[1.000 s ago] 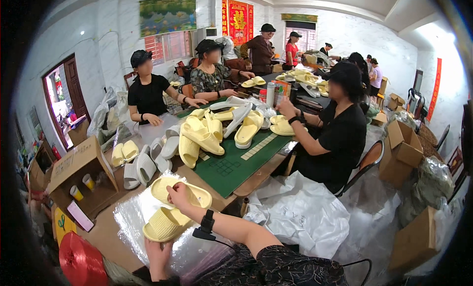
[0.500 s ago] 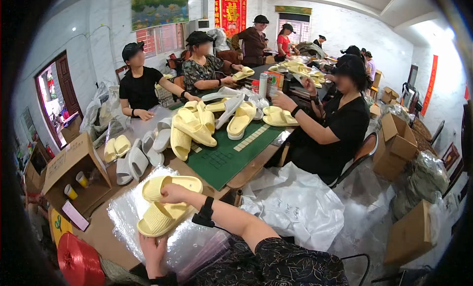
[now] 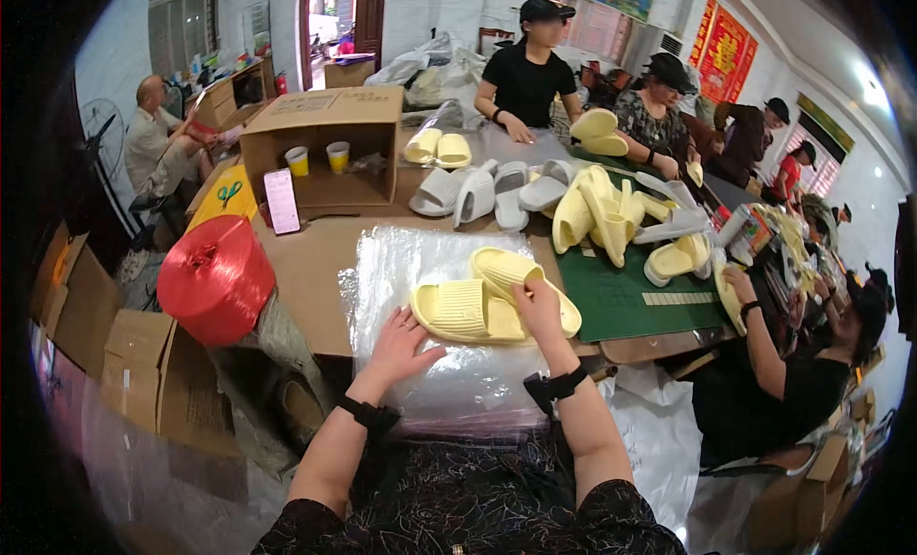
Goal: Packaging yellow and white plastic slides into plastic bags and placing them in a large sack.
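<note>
A pair of pale yellow ribbed slippers lies side by side on a stack of clear plastic bags, toes toward the left. My right hand is closed on the pair, gripping the inner edges where the two slippers meet. Its fingertips are partly hidden between them. My left hand rests on the bags with thumb and fingers apart, its fingertips close to the toe of the nearer slipper. Nothing is held in it.
A pile of yellow and grey slippers covers part of the green mat. An open carton with cups, a phone, red twine and green-handled scissors are on the left. Co-workers handle slippers across the table and at the right.
My view has swung left. The slippers now lie lower on the bags, and my left hand has come from under the toe to lie flatter beside it. A co-worker opposite now lifts yellow slippers.
</note>
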`<state>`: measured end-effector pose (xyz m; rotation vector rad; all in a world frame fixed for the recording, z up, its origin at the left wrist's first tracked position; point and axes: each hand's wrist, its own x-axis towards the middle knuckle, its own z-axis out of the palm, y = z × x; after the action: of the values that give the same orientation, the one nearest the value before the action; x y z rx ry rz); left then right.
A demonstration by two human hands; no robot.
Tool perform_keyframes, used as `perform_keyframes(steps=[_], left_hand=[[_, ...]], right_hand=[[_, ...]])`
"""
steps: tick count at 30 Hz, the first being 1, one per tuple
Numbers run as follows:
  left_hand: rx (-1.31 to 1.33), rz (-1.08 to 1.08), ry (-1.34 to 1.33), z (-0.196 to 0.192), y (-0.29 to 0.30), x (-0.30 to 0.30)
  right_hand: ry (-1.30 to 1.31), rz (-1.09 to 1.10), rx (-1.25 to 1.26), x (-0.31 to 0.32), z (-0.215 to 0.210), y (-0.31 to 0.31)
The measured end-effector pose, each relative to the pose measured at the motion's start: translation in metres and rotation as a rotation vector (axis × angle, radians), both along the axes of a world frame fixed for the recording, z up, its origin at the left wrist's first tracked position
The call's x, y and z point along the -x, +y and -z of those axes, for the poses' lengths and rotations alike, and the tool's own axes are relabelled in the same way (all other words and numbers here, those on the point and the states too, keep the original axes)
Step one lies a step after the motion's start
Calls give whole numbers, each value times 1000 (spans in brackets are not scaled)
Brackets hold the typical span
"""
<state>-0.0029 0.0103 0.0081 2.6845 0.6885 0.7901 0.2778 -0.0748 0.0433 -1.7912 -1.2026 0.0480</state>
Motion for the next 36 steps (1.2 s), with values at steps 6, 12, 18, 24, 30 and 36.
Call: perform_keyframes(steps=[6, 12, 18, 24, 30, 36], left_hand=[[229, 43, -90, -12, -3, 0], [-187, 53, -87, 35, 18, 7], [62, 48, -22, 29, 14, 3], [985, 227, -525, 20, 4, 7], [-5, -11, 91, 25, 18, 3], [44, -45, 164, 23, 18, 0]], right_hand=[[55, -128, 130, 26, -50, -16], [302, -382, 303, 45, -65, -12], [-38, -370, 40, 39, -41, 18], [195, -930, 649, 20, -36, 19], [216, -1087, 686, 36, -56, -2], [-394, -888, 422, 72, -31, -33]])
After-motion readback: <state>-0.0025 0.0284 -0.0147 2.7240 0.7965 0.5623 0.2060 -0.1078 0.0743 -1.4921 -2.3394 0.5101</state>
